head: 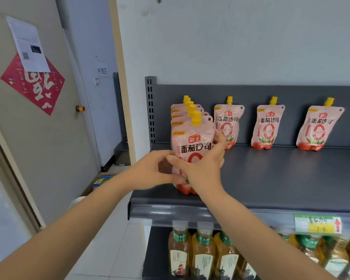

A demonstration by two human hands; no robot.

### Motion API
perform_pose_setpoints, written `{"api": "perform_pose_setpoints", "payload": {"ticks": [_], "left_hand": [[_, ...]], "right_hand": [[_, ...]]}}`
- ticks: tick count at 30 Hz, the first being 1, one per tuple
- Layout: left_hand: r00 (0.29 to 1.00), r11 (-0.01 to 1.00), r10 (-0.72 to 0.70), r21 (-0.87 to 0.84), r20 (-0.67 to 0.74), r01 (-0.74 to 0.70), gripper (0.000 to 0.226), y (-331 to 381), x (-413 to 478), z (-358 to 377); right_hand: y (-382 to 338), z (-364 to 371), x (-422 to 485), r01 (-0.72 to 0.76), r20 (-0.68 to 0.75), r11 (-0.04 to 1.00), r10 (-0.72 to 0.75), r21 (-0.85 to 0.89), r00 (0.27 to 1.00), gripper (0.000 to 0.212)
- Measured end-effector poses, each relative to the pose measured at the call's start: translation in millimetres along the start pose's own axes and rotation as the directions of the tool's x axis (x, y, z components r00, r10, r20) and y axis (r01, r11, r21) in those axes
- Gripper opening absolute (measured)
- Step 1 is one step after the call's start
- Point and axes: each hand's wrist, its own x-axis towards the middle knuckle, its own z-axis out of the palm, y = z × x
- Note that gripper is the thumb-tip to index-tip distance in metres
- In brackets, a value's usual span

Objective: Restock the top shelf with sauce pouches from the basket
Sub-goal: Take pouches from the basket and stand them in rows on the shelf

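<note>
Top shelf (281,174): carrying a row of tomato sauce pouches (178,117) at its left end.
Front pouch (194,142): standing upright near the shelf's front edge.
Right hand (202,166): curling round the front pouch's right side.
Left hand (150,168): gripping its lower left edge.

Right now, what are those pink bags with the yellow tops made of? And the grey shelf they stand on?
The front pouch, gripped by the left hand and right hand, looks like soft plastic film with a slight sheen; its sides bulge and crease. Its yellow cap seems hard moulded plastic. The top shelf is probably painted metal, matte dark grey, with a slotted upright.
</note>
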Motion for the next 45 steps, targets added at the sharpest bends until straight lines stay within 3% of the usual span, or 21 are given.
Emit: {"api": "perform_pose_setpoints", "payload": {"ticks": [3,5,8,10,14,17,24,26,31,38,45], "left_hand": [[0.996,0.991,0.033,-0.127,-0.083,-0.044,0.034,2.0,0.7,1.4],[0.992,0.983,0.033,-0.175,-0.122,-0.054,0.029,1.7,2.3,2.5],[0.989,0.979,0.014,-0.198,-0.145,-0.043,0.027,-0.2,4.2,2.6],[0.989,0.982,-0.001,-0.188,-0.146,-0.027,0.028,-1.7,5.0,1.1],[0.998,0.998,-0.057,-0.04,-0.015,0.057,0.043,-9.3,1.9,5.8],[0.997,0.997,-0.07,-0.02,-0.037,0.07,0.049,-14.6,-0.4,13.1],[0.996,0.989,-0.076,0.127,-0.04,0.08,0.071,-12.1,0.4,17.1],[0.995,0.988,-0.049,0.142,-0.09,0.061,0.07,-12.7,-1.3,20.3],[0.992,0.985,-0.015,0.168,-0.123,0.036,0.068,-11.5,-0.5,22.9],[0.996,0.988,-0.076,0.129,-0.044,0.081,0.064,-16.3,8.6,12.8],[0.992,0.991,-0.123,0.049,0.003,0.123,0.058,-18.9,15.0,10.2]], "right_hand": [[3.9,-13.0,1.2,-0.039,0.078,0.987,0.027,0.156,0.997,0.1],[3.6,-24.7,3.8,-0.078,0.107,0.975,0.057,0.206,0.993,0.075],[5.9,-41.4,10.0,-0.049,0.137,0.99,0.031,0.13,0.99,0.02],[12.9,-50.0,14.0,-0.049,0.19,0.997,0.036,0.064,0.981,0.004],[24.9,-68.0,16.7,-0.003,0.373,0.99,0.055,-0.14,0.926,0.022],[27.3,-73.4,12.5,0.068,0.49,0.956,0.084,-0.284,0.868,0.049],[31.6,-61.5,13.9,0.012,0.539,0.971,0.121,-0.238,0.834,0.084],[32.1,-58.7,14.0,0.021,0.547,0.971,0.115,-0.237,0.829,0.085],[28.1,-47.0,13.8,-0.081,0.5,0.985,0.149,-0.155,0.853,0.061],[33.6,-56.1,19.7,-0.003,0.574,0.976,0.129,-0.216,0.809,0.087],[41.1,-57.7,21.8,0.002,0.559,0.974,0.127,-0.225,0.82,0.087]]}}
